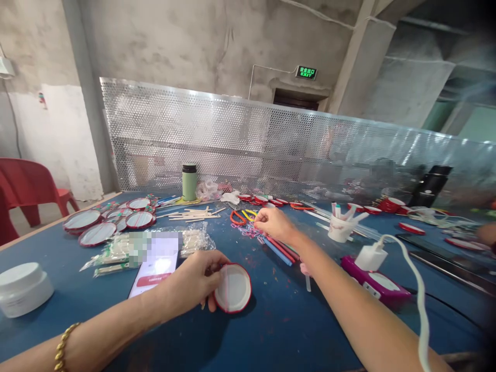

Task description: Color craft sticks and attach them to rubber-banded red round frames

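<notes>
My left hand (194,284) is closed around the edge of a round white disc with a red rim (233,288), holding it just above the blue table (271,330). A gold bead bracelet sits on that wrist. My right hand (271,223) reaches farther out, its fingers pinched over a small heap of coloured rubber bands (248,230); what the fingertips hold is too small to name. Red and blue sticks (279,250) lie just right of that hand.
Several finished red-rimmed discs (104,222) lie at the left, with wooden sticks (194,213), a green flask (189,182), a phone (157,263), a white jar (21,288), a white cup (340,227) and a purple power bank with charger (375,279). A perforated metal screen (271,150) backs the table.
</notes>
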The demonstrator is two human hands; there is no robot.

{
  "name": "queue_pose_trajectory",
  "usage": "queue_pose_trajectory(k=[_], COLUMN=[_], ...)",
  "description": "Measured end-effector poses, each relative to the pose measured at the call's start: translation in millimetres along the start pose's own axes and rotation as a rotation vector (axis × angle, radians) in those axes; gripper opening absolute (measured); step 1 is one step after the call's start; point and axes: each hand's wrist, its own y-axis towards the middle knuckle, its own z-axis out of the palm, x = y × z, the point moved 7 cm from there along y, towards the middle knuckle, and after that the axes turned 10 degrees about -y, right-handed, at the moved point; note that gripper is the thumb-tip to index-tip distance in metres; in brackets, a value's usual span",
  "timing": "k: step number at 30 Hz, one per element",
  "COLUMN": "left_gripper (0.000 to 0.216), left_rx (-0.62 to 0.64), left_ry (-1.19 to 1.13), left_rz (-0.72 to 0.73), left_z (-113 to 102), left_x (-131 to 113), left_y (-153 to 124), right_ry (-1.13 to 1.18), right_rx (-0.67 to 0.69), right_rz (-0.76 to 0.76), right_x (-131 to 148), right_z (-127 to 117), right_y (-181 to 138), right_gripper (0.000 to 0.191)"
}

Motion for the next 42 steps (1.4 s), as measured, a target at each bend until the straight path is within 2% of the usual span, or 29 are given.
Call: queue_pose_trajectory(k=[4, 9, 15, 23, 27, 32, 38, 40, 42], left_gripper=[0.03, 0.031, 0.034, 0.034, 0.033, 0.032, 0.035, 0.034, 0.032], left_rx=[-0.041, -0.055, -0.041, -0.038, -0.043, -0.045, -0.058, -0.049, -0.085], left_ry=[0.084, 0.138, 0.166, 0.143, 0.142, 0.137, 0.167, 0.255, 0.425], left_rz=[0.039, 0.032, 0.022, 0.062, 0.06, 0.068, 0.051, 0.082, 0.194], left_z=[-5, -7, -6, -6, -6, -6, -6, -4, -4], left_x=[-4, -5, -4, 0, 2, 0, 3, 1, -9], left_y=[0, -2, -1, -1, 1, 2, 0, -2, -6], right_ry=[-0.013, -0.083, -0.09, 0.023, 0.093, 0.236, 0.574, 0.684, 0.788], right_rx=[-0.01, -0.006, 0.019, 0.038, 0.06, 0.046, 0.092, 0.125, 0.179], right_rz=[-0.019, 0.085, 0.144, 0.233, 0.26, 0.272, 0.259, 0.229, 0.187], right_x=[2, -16, -27, -32, -34, -35, -32, -28, -21], right_z=[2, 5, 9, 14, 17, 22, 27, 25, 21], right_y=[-1, 1, 5, 7, 7, 7, 5, 3, 1], right_gripper=[0.012, 0.02, 0.017, 0.008, 0.017, 0.017, 0.011, 0.009, 0.012])
